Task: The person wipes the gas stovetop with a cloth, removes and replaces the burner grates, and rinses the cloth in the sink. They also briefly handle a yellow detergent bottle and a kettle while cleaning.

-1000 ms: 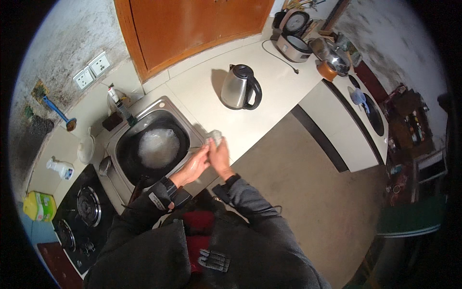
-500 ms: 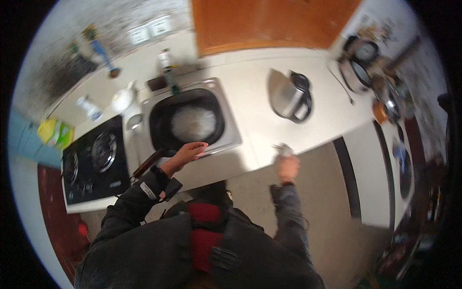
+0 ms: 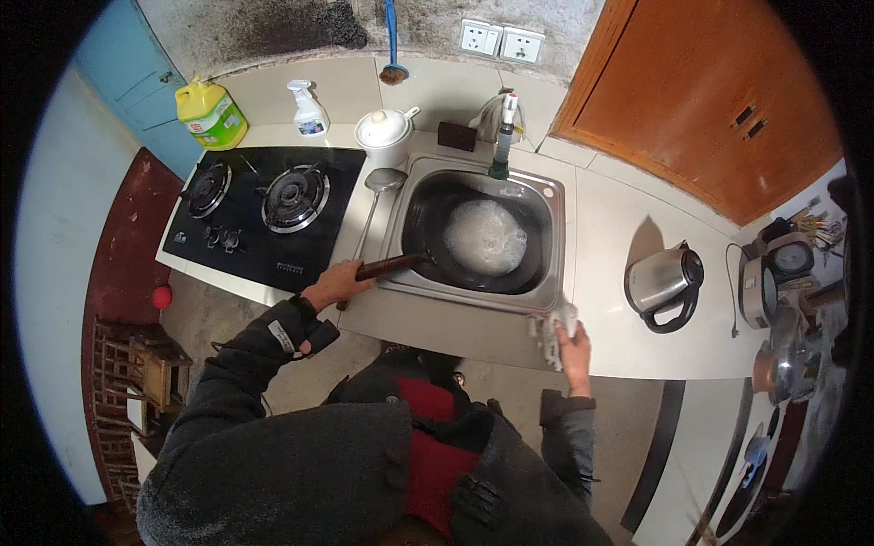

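Note:
A dark wok (image 3: pixel 428 223) sits in the stainless steel sink (image 3: pixel 563 259), with foamy whitish water (image 3: pixel 487 238) in it. Its wooden handle (image 3: pixel 391 266) sticks out over the sink's left front corner. My left hand (image 3: pixel 335 285) is closed round the end of that handle. A crumpled grey-white rag (image 3: pixel 549 335) hangs from my right hand (image 3: pixel 575 358), pinched between thumb and fingers, by the sink's front right corner over the counter edge. Left of the sink lies a metal ladle (image 3: pixel 386 179), its long handle running toward my left hand.
The faucet (image 3: pixel 503 136) stands behind the sink. A lidded white pot (image 3: pixel 383 132), a spray bottle (image 3: pixel 309 109) and a yellow jug (image 3: pixel 211 114) line the back. The black gas stove (image 3: pixel 264 250) is at left, an electric kettle (image 3: pixel 663 280) at right.
My view has swung left. My left hand, earlier with fingers stretched above the sink's front edge, now grips the wok handle. My right hand with the rag has come nearer the sink.

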Motion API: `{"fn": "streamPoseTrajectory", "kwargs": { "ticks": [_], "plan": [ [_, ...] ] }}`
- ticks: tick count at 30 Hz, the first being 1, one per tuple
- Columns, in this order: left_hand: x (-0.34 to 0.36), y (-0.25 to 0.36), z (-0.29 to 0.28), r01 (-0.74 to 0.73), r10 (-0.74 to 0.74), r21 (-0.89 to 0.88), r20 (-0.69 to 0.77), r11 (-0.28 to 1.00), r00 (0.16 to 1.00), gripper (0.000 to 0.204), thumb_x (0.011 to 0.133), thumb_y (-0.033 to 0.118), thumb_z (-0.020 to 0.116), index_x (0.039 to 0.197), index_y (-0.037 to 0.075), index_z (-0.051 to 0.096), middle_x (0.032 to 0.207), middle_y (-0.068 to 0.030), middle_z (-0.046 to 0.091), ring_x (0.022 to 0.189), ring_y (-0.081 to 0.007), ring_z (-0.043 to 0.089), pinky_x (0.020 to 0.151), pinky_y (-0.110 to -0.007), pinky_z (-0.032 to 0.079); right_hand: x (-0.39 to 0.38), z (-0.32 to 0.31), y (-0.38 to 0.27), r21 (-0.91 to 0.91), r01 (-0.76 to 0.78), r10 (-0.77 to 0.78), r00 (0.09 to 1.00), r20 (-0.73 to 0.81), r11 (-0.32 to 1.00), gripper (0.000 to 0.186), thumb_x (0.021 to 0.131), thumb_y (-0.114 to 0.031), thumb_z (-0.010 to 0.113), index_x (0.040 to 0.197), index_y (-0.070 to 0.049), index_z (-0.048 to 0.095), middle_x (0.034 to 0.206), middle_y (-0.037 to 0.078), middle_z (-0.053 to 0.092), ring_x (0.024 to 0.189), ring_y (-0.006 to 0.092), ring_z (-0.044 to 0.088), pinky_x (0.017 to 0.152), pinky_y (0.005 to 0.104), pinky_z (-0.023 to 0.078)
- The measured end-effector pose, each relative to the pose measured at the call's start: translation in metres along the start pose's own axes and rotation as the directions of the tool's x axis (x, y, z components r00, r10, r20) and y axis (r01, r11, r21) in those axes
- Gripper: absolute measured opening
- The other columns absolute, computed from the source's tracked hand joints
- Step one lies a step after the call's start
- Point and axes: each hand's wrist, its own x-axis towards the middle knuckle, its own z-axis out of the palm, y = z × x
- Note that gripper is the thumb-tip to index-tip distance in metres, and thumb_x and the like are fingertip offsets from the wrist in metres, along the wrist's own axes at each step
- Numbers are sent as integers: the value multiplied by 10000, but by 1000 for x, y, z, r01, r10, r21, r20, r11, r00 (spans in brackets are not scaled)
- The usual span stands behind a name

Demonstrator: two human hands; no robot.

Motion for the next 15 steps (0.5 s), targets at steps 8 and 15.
{"fn": "streamPoseTrajectory", "kwargs": {
  "ticks": [8, 15],
  "plan": [
    [56, -19, -10, 106, 39, -250, 514, 962, 857, 366, 904, 312, 648, 1082, 4, 563, 849, -86, 618, 685, -204, 607, 652, -380, 511, -27, 89, -47, 195, -37, 5, 986, 165, 980, 567, 915, -283, 668, 1333, 62, 503, 1199, 163, 620, 1054, 211, 602, 921, 319, 468],
    [67, -32, -1, 869, 432, -494, 783, -7, 448, 210, 972, 212, 559, 1072, 38, 500, 715, 31, 472, 483, -20, 405, 381, -168, 348, -66, 117, -57, 58, -115, 112, 992, 57, 992, 601, 904, -320, 675, 1320, 79, 504, 1204, 192, 616, 1085, 254, 608, 932, 337, 471]
  ]
}}
